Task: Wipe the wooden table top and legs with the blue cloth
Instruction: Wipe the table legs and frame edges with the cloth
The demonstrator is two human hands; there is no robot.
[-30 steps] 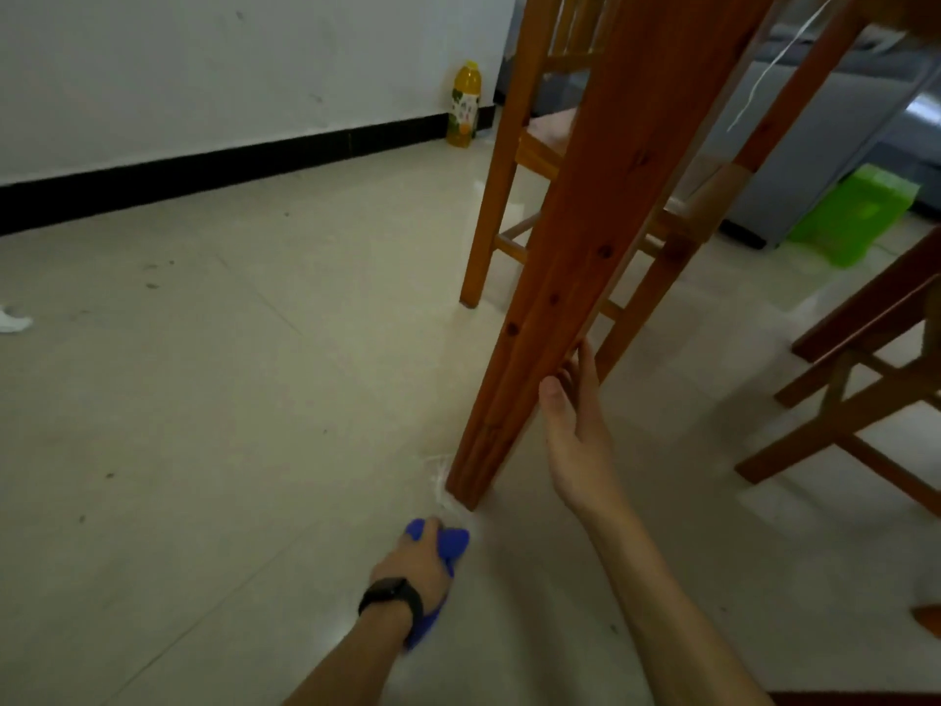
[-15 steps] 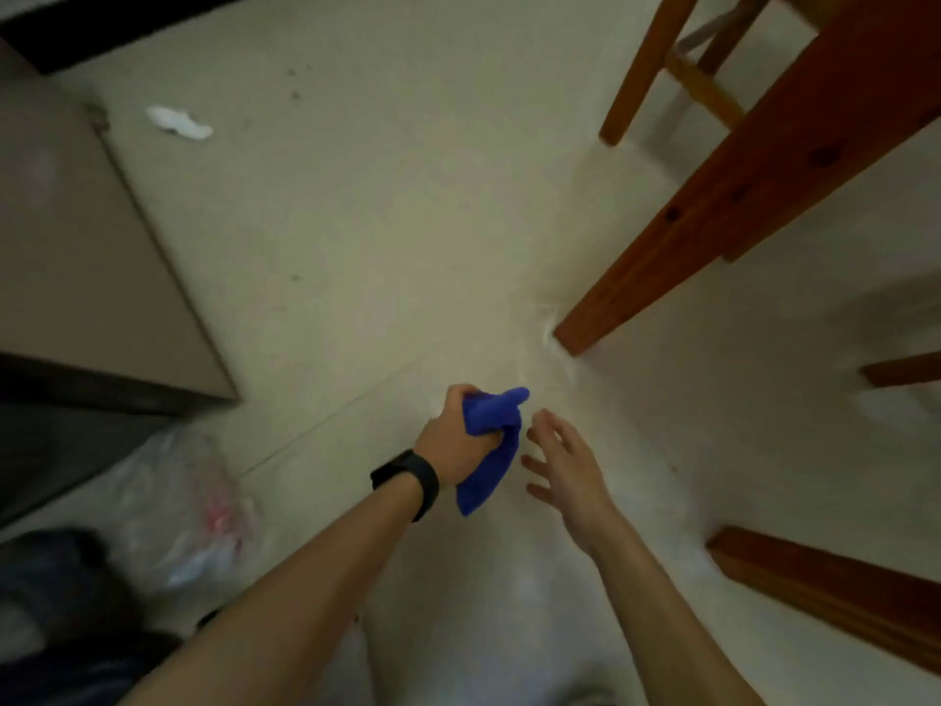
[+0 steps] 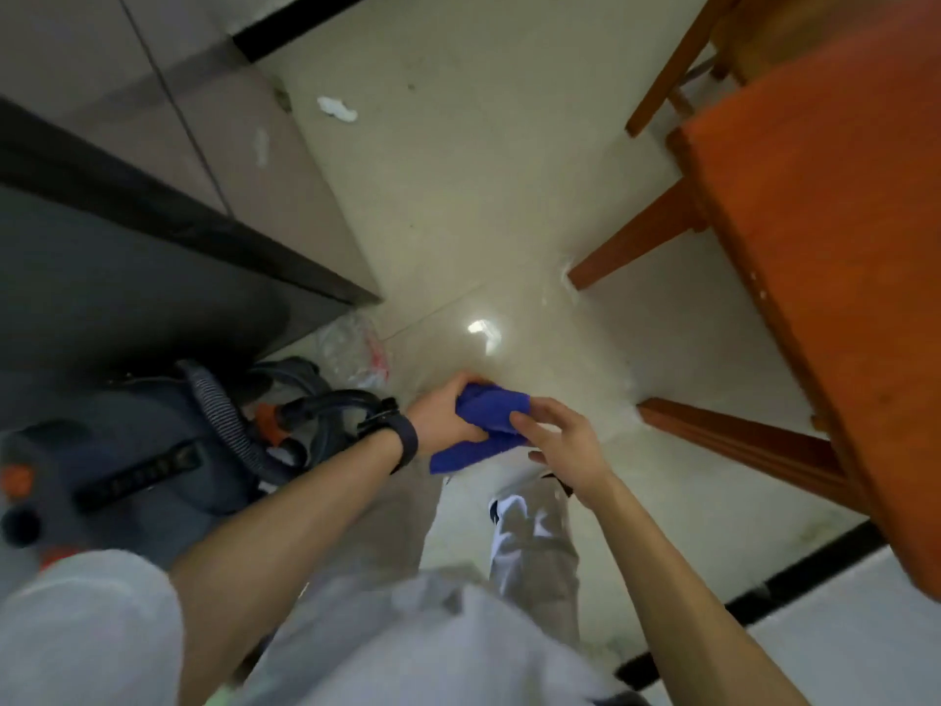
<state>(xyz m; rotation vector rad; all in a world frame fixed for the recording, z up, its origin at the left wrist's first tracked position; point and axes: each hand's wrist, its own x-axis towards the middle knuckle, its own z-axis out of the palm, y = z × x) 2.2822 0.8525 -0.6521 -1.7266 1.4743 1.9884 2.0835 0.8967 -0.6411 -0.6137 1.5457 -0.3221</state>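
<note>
The blue cloth (image 3: 486,428) is bunched in front of my body, above the floor. My left hand (image 3: 444,417), with a black band on its wrist, grips the cloth from the left. The fingertips of my right hand (image 3: 565,445) touch the cloth's right end, with the fingers only loosely bent. The wooden table top (image 3: 835,277) fills the right side, seen from above. Two of its legs reach the floor: one leg (image 3: 631,242) farther away and one leg (image 3: 738,440) just right of my right hand.
A grey vacuum cleaner with a ribbed hose (image 3: 153,450) stands at my left, beside a dark cabinet (image 3: 127,257). A clear plastic bag (image 3: 351,349) and white paper scraps (image 3: 336,108) lie on the pale tiles. A wooden chair (image 3: 677,68) stands at the top right.
The view has risen from floor level at the table leg to looking down from above. My right hand left the leg and came to the cloth, which my left hand lifted off the floor.
</note>
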